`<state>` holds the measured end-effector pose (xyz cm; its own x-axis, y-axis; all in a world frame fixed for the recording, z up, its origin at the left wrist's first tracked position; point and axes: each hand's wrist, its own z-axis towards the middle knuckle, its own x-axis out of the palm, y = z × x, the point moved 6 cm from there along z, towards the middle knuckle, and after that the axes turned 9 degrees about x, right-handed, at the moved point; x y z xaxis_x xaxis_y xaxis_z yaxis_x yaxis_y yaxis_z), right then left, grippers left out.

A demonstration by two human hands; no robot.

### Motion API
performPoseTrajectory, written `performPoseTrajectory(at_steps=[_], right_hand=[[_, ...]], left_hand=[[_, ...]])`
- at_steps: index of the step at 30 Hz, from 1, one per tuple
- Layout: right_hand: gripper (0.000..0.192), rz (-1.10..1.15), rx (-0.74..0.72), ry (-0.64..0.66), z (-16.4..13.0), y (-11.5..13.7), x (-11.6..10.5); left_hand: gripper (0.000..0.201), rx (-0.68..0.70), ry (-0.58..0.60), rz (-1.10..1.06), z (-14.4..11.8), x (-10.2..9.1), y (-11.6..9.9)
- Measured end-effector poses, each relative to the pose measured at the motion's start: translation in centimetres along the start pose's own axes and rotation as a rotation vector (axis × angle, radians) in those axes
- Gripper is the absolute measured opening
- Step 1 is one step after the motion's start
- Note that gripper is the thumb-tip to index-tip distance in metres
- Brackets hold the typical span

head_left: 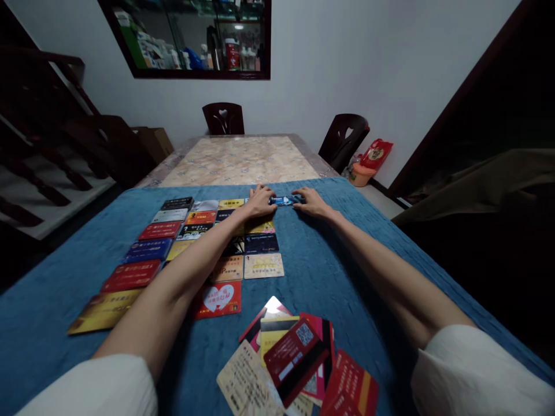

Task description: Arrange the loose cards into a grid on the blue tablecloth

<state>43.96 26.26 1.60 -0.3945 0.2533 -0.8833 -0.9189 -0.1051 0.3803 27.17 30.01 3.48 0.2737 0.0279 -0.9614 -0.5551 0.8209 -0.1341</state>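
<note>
Loose heap of overlapping plastic cards, red, cream and yellow (295, 358), nearest the lens on the blue textured cloth (347, 260).
Beyond it, neat rows of flat plastic cards in red, gold, blue and black (173, 242), laid face up across the left half of the cloth. Far out at the top of the grid, left hand (260, 201) and right hand (310, 202) stretched forward, fingertips of both pinching the ends of a small blue plastic card (284, 200), held low just above the cloth at the end of the top row. Fingers bunched close, not splayed. Behind, bare marble-patterned tabletop (240, 159) and two dark wooden chairs (223, 118).
</note>
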Motion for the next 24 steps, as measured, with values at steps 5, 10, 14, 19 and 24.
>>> performPoseTrajectory(at_steps=[5,10,14,19,24], right_hand=[[0.041,0.0,-0.003,-0.032,-2.5,0.7,-1.0],[0.033,0.017,-0.058,-0.03,-5.6,2.1,-1.5],[0.027,0.051,-0.102,0.004,-8.5,3.7,-2.0],[0.023,0.081,-0.184,0.067,-12.4,6.5,-2.8],[0.02,0.107,-0.224,0.107,-16.1,9.0,-3.1]], left_hand=[[0.037,0.113,-0.06,0.046,-2.2,-1.4,-2.0],[0.036,0.201,-0.089,0.036,-5.3,-2.8,-5.2],[0.032,0.276,-0.115,0.001,-8.8,-3.6,-8.3],[0.028,0.363,-0.149,-0.068,-14.5,-4.7,-12.4],[0.026,0.394,-0.124,-0.09,-19.7,-5.1,-15.4]])
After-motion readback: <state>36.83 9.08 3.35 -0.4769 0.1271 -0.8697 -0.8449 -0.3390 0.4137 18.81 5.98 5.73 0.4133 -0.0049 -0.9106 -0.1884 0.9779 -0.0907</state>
